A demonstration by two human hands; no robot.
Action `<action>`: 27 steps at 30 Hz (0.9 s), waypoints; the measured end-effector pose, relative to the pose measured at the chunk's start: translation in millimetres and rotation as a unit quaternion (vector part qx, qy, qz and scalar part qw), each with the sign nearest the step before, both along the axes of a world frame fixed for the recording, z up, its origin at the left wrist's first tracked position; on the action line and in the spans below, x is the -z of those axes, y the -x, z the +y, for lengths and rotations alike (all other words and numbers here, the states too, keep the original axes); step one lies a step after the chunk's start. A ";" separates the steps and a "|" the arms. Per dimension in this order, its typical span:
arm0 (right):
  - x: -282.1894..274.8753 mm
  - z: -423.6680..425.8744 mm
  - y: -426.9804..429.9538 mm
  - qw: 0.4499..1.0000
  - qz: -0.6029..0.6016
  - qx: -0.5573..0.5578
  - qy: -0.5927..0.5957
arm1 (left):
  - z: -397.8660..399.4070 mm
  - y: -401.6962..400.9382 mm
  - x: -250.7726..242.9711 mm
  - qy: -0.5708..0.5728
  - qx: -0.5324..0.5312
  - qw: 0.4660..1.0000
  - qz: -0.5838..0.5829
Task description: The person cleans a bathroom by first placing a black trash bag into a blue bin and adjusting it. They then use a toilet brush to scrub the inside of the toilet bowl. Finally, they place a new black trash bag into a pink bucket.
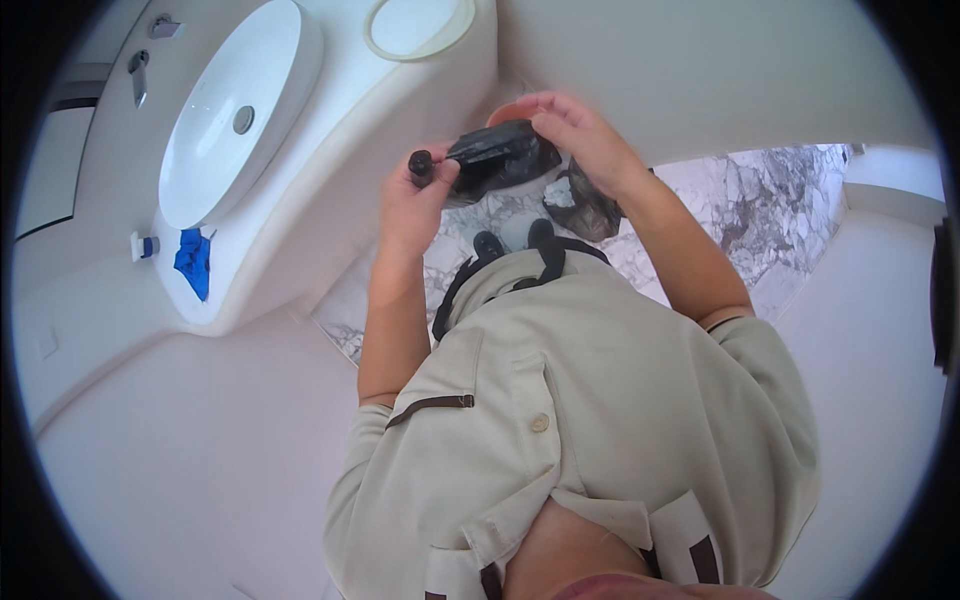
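My left hand is closed around a rolled length of black plastic, whose end sticks up past the thumb. From there a sheet of black plastic film, which looks like a bin bag, stretches across to my right hand. The right thumb and fingers grip its far upper edge. Behind the film a reddish curved rim shows partly, and I cannot tell what it belongs to. Below my right wrist a crumpled dark plastic bag rests on the floor, with white paper-like material at its side.
To the left runs a curved white counter with an oval basin, a wall tap and a blue cloth. A round rimmed fitting sits at its far end. Marble-patterned flooring lies below, with a pale wall ahead.
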State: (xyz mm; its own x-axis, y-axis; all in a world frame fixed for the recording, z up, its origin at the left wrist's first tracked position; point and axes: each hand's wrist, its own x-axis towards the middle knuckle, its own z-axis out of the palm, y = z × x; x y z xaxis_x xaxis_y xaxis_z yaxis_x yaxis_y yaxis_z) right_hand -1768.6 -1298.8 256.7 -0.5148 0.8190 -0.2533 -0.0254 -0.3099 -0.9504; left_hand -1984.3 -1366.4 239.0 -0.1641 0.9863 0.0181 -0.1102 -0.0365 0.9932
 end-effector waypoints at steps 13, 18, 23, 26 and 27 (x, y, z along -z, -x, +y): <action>1.4 -16.7 11.4 0.997 0.053 0.036 -0.047 | 0.2 6.8 -17.8 0.102 0.020 0.994 0.022; 6.8 -21.8 21.4 0.991 -0.015 0.053 -0.118 | -6.3 9.0 -12.9 0.115 0.021 0.993 0.014; 10.1 -2.9 22.7 0.984 -0.119 0.009 -0.132 | -9.8 11.9 -1.5 0.127 0.019 0.990 0.067; -11.5 4.0 24.8 0.991 -0.091 -0.010 -0.096 | -7.3 14.2 4.7 0.134 -0.003 0.989 0.065; -2.7 6.0 23.6 0.991 -0.094 -0.008 -0.092 | -4.8 14.2 5.6 0.130 -0.006 0.990 0.057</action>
State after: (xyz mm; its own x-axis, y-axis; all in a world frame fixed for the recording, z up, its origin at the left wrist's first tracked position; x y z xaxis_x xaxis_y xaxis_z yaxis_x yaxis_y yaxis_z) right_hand -1792.2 -1292.8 259.4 -0.4866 0.8521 -0.1927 0.1617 -0.1290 -0.9784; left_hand -1998.6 -1371.1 233.5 -0.1881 0.9579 -0.2167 0.0014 0.2209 0.9753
